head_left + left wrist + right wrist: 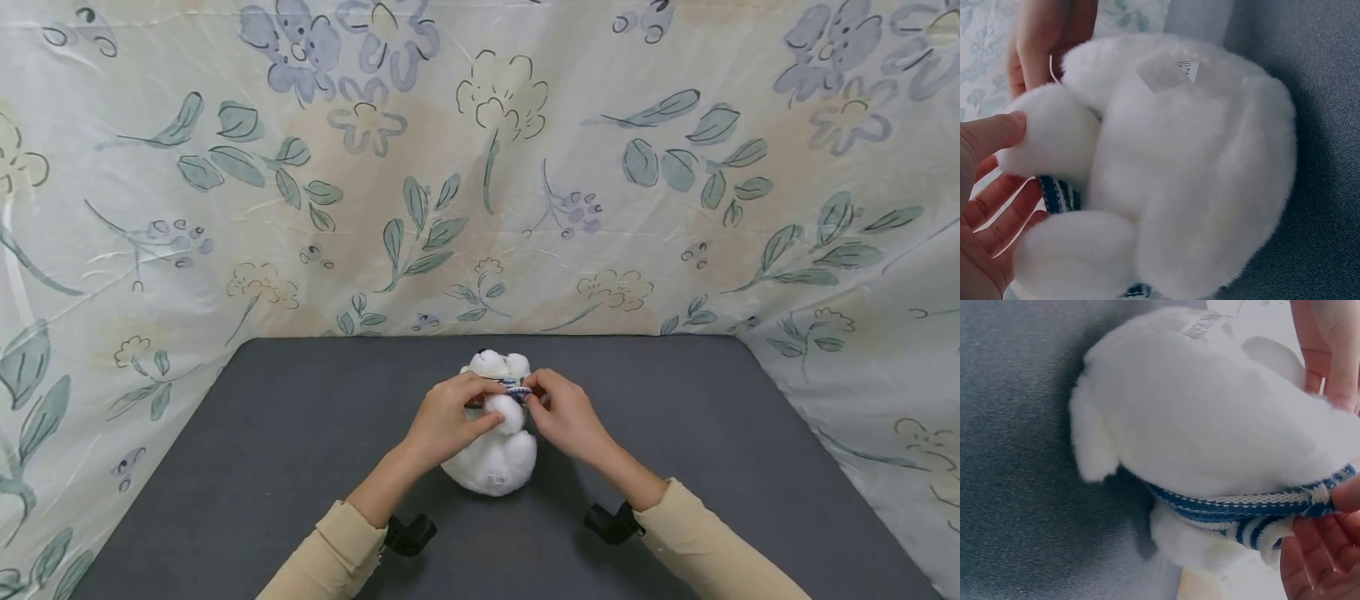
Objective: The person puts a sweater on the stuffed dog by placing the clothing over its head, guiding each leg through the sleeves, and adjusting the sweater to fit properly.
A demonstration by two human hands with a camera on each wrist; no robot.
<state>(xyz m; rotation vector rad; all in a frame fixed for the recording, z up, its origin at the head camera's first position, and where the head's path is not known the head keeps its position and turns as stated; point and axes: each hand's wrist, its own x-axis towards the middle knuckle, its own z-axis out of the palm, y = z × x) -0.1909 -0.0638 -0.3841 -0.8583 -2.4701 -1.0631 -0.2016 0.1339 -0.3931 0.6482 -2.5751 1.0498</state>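
A white plush toy (487,467) sits on the dark table, its back towards me. Round its neck goes a blue and white knitted scarf (1229,509). My left hand (448,417) grips one of the toy's round white limbs (1054,131), thumb on the near side and fingers behind it. On the other side, my right hand (570,417) pinches the scarf between thumb and fingertips, where a knot-like bunch (1319,499) shows. Part of the scarf is hidden behind the limbs and fingers.
A small white label (1166,72) sticks out of the toy's fur. The dark grey table (300,433) reaches back to a flowered cloth (420,208) that hangs behind and at both sides. Black wrist devices (408,535) show below both sleeves.
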